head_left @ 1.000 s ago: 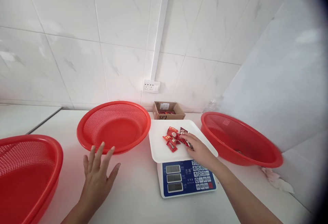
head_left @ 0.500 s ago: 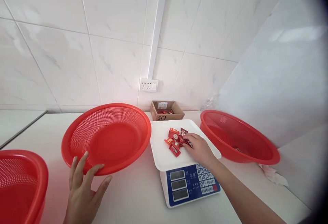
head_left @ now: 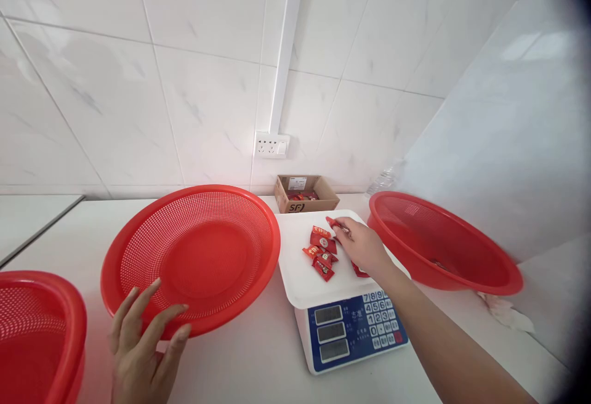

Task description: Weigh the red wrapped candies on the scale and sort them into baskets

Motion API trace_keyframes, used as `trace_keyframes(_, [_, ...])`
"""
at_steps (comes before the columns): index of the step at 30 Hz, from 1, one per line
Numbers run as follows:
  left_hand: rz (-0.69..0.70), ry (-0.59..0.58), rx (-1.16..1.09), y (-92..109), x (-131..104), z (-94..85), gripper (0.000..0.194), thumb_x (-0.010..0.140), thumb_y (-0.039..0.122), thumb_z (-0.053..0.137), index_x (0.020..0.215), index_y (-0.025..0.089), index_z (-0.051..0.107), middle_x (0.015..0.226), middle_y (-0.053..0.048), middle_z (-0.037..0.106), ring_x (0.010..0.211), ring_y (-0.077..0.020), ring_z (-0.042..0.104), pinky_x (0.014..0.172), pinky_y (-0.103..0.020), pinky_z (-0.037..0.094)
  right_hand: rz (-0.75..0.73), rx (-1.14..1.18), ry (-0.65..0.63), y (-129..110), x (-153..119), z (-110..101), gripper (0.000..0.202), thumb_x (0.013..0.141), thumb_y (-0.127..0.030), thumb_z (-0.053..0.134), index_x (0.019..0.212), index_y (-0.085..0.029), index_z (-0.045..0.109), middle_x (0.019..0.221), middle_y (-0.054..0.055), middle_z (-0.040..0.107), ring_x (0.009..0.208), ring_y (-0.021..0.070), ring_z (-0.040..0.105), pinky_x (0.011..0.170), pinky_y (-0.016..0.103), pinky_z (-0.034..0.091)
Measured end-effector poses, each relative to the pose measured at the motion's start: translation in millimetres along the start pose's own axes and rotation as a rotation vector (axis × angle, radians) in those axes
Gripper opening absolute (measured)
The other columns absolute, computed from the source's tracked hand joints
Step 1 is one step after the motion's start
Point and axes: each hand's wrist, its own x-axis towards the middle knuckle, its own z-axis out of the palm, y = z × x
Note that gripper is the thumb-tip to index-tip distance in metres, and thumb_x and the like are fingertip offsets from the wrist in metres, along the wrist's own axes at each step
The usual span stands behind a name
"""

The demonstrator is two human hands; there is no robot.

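Note:
My right hand (head_left: pixel 362 247) is over the white weighing pan (head_left: pixel 295 287) of a digital scale, fingers closed on a small red snack packet (head_left: pixel 330 222) near the back of the pan. To the left of that hand, several red wrapped packets (head_left: pixel 323 255) lie in a loose cluster. One more red packet (head_left: pixel 359 270) rests partly hidden under the hand. My left hand (head_left: pixel 145 342) is at the near rim of a red perforated basket (head_left: pixel 263 268), its fingers spread and nothing in them. Whether it touches the rim I cannot tell.
A small cardboard box (head_left: pixel 307 206) with red packets stands behind the scale. Another red basket (head_left: pixel 462 281), with something small in it, leans at the right by the wall. A third red basket (head_left: pixel 69 318) is at the lower left. Crumpled white tissue (head_left: pixel 505 313) lies at the right.
My right hand has lifted slightly toward the back of the pan with a packet pinched in it. A packet now lies apart, right of the cluster. My left hand has barely moved; the view has shifted.

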Motion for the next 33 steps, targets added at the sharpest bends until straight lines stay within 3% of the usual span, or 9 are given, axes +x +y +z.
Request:
trace_keyframes(4, [0.089, 0.022, 0.038, -0.3, 0.7, 0.8, 0.016, 0.087, 0.039, 0.051, 0.092, 0.025, 0.057, 0.128, -0.013, 0.048, 0.133, -0.0385, 0.03, 0.104, -0.061, 0.029, -0.186, 0.383, 0.021, -63.4, 8.7, -6.3, 0.031, 0.09, -0.035, 0.041, 0.113, -0.024, 0.06, 0.115, 0.002, 0.065, 0.108, 0.0192, 0.058, 0.091, 0.035, 0.045])
trace_keyframes(8, [0.13, 0.036, 0.032, -2.6, 1.5, 0.9, 0.02, 0.086, 0.044, 0.053, 0.086, 0.025, 0.056, 0.118, -0.013, 0.054, 0.131, -0.0381, 0.034, 0.102, -0.059, 0.033, -0.363, 0.423, -0.123, -98.7, 12.4, -11.0, 0.042, 0.091, -0.038, 0.043, 0.131, -0.027, 0.049, 0.133, 0.001, 0.054, 0.123, 0.0187, 0.048, 0.1, 0.038, 0.041])
trace_keyframes(10, [0.125, 0.033, 0.034, -2.2, 1.7, 0.8, 0.021, 0.086, 0.045, 0.053, 0.084, 0.024, 0.056, 0.113, -0.014, 0.056, 0.13, -0.039, 0.035, 0.1, -0.059, 0.035, -0.359, 0.33, -0.15, -91.2, 9.8, -10.1, 0.045, 0.09, -0.039, 0.045, 0.134, -0.027, 0.046, 0.137, 0.002, 0.05, 0.126, 0.02, 0.044, 0.102, 0.041, 0.038])
trace_keyframes(15, [0.069, 0.051, 0.047, 1.3, 2.7, -0.4, 0.021, 0.087, 0.044, 0.053, 0.083, 0.023, 0.057, 0.108, -0.014, 0.06, 0.128, -0.0387, 0.037, 0.1, -0.06, 0.034, -0.212, 0.047, -0.257, -37.9, -13.3, 1.9, 0.048, 0.086, -0.041, 0.05, 0.129, -0.021, 0.053, 0.137, 0.008, 0.049, 0.127, 0.0244, 0.042, 0.104, 0.043, 0.036])
trace_keyframes(18, [0.025, 0.068, 0.053, 0.9, 2.9, -0.1, 0.02, 0.087, 0.041, 0.053, 0.082, 0.022, 0.058, 0.11, -0.014, 0.061, 0.128, -0.0374, 0.039, 0.102, -0.059, 0.032, -0.193, -0.085, -0.3, -19.2, -31.4, 9.6, 0.049, 0.082, -0.043, 0.055, 0.126, -0.023, 0.055, 0.136, 0.008, 0.049, 0.126, 0.0289, 0.042, 0.101, 0.046, 0.038])
trace_keyframes(21, [0.012, 0.058, 0.051, -0.9, 2.2, 1.4, 0.017, 0.087, 0.038, 0.051, 0.083, 0.023, 0.058, 0.114, -0.013, 0.059, 0.127, -0.0358, 0.039, 0.103, -0.058, 0.032, -0.182, -0.14, -0.29, -15.2, -42.4, 15.4, 0.048, 0.082, -0.044, 0.054, 0.127, -0.026, 0.055, 0.136, 0.008, 0.048, 0.122, 0.0295, 0.047, 0.094, 0.045, 0.043])
trace_keyframes(26, [0.026, 0.049, 0.051, -0.5, 1.8, 1.3, 0.012, 0.087, 0.033, 0.05, 0.085, 0.023, 0.057, 0.116, -0.013, 0.058, 0.126, -0.0343, 0.04, 0.102, -0.057, 0.032, -0.178, -0.152, -0.237, -9.8, -39.4, 18.2, 0.039, 0.088, -0.02, 0.036, 0.119, -0.022, 0.06, 0.125, 0.008, 0.058, 0.117, 0.0247, 0.052, 0.095, 0.042, 0.043])
trace_keyframes(29, [0.029, 0.046, 0.051, 1.2, 1.8, 0.3, 0.013, 0.087, 0.033, 0.05, 0.085, 0.023, 0.057, 0.116, -0.014, 0.058, 0.126, -0.0347, 0.039, 0.102, -0.056, 0.032, -0.101, -0.089, -0.18, -8.1, -30.7, 12.2, 0.037, 0.087, -0.018, 0.036, 0.114, -0.02, 0.061, 0.116, 0.009, 0.063, 0.108, 0.0252, 0.057, 0.091, 0.043, 0.045])
trace_keyframes(33, [0.044, 0.048, 0.053, 2.6, -0.3, 2.1, 0.014, 0.087, 0.034, 0.05, 0.086, 0.023, 0.057, 0.117, -0.014, 0.057, 0.126, -0.0351, 0.039, 0.101, -0.056, 0.032, -0.004, 0.199, -0.09, -37.0, -17.6, 2.5, 0.027, 0.086, -0.022, 0.042, 0.105, -0.022, 0.062, 0.107, 0.006, 0.066, 0.101, 0.0223, 0.061, 0.089, 0.04, 0.047])
